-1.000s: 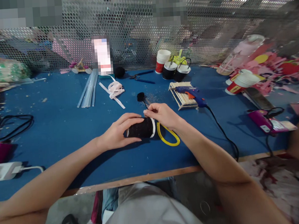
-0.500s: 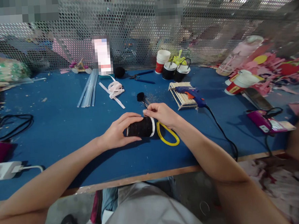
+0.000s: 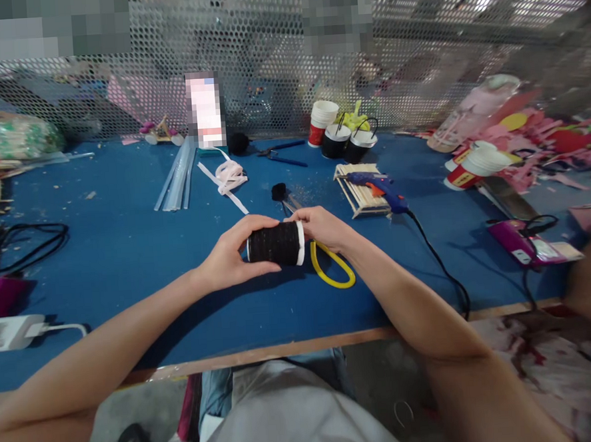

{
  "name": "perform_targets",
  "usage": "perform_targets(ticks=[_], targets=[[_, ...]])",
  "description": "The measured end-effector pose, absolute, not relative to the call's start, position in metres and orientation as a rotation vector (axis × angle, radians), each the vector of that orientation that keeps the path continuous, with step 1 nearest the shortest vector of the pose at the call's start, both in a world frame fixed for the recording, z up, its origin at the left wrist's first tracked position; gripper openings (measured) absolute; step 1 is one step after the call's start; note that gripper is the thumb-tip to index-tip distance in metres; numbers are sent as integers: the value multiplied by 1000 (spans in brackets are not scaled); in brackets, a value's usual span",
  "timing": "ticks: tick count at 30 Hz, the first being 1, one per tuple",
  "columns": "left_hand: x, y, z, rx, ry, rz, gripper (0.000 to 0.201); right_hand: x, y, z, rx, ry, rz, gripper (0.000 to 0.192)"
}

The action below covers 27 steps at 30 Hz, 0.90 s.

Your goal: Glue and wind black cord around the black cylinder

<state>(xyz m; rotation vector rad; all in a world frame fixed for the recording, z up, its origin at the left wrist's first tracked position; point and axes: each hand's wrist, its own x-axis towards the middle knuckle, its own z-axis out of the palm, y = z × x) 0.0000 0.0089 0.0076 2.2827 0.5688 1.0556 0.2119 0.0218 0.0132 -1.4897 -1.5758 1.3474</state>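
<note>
In the head view, the black-wrapped cup (image 3: 275,244) sits a little higher in the frame than half a second ago, its wrapped side turned more squarely to the camera, and the right hand's fingertips have drawn in behind its rim. Lettering on the red-and-white cups (image 3: 465,174) is too small to read; the phone (image 3: 206,110) is pixelated. The wrapped cup lies sideways above the desk (image 3: 207,333), ridged matt black between white ends. The left hand (image 3: 232,255) grips it, thumb nearest; whether the right hand (image 3: 321,229), fingers bent, holds anything, I cannot tell.
</note>
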Motion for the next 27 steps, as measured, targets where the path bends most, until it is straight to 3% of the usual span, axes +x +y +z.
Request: perform_targets(ticks=[6,13,23,27], targets=[[0,14,7,1854,898,1033,57,218,13,29,-1514,-1699,926,28],[1,17,4,1707,922,962,57,206,-5,33,-1165,-1826,1233,25],[-4,22,2,1537,749,848,51,202,-8,30,-1196,-1870,1138,20],[-3,20,3,1610,780,902,49,206,-5,32,-1194,-1819,1270,23]])
